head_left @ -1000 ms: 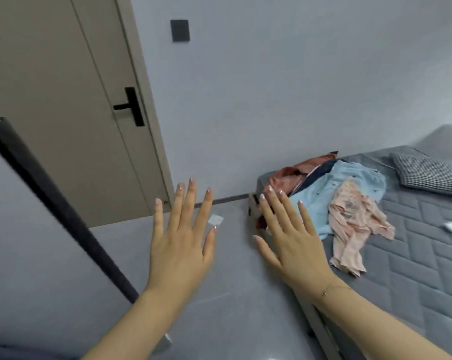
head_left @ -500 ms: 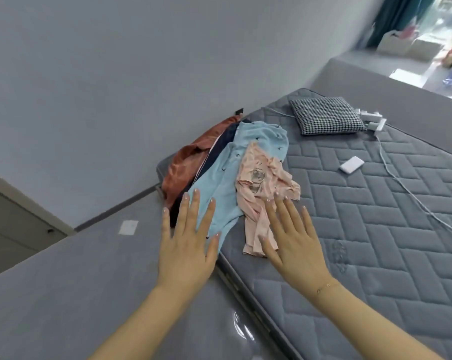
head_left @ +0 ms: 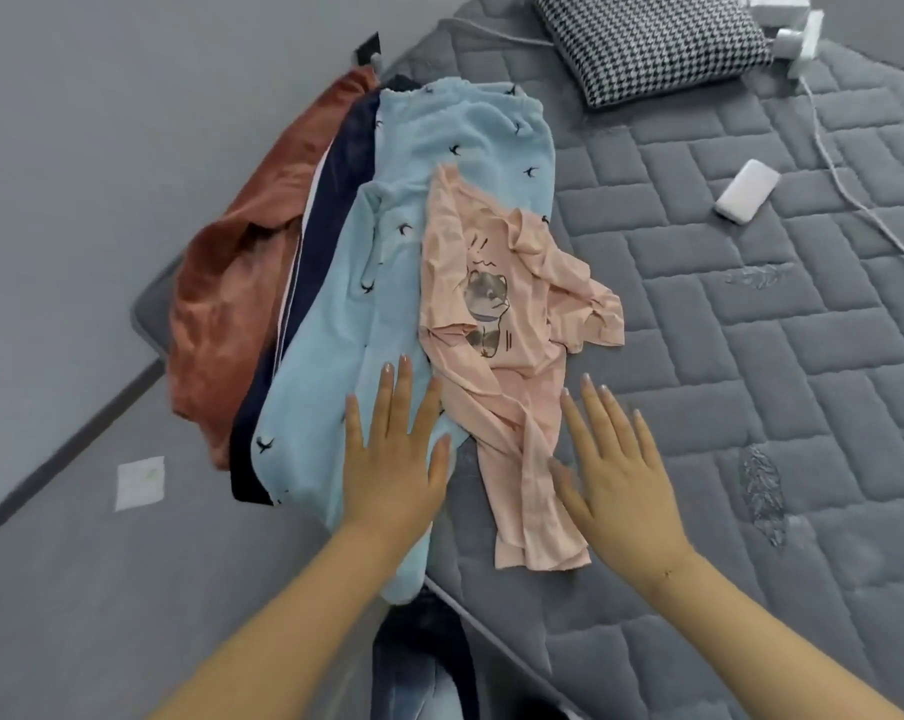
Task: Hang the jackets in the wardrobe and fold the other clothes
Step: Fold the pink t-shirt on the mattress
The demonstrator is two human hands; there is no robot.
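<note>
Now we are reaching both flat, spread hands, left hand [head_left: 393,465] and right hand [head_left: 616,475], fingers released and holding nothing, over the clothes pile on the bed [head_left: 751,356], likely best lifting the topmost pink shirt [head_left: 496,314] alone before the blue garment [head_left: 335,314].

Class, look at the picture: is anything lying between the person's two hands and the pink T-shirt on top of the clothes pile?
Nothing visible. The pink T-shirt lies on top of the pile, uncovered. The right hand is flat beside its lower end and the left hand is over the light blue garment beside it.
</note>
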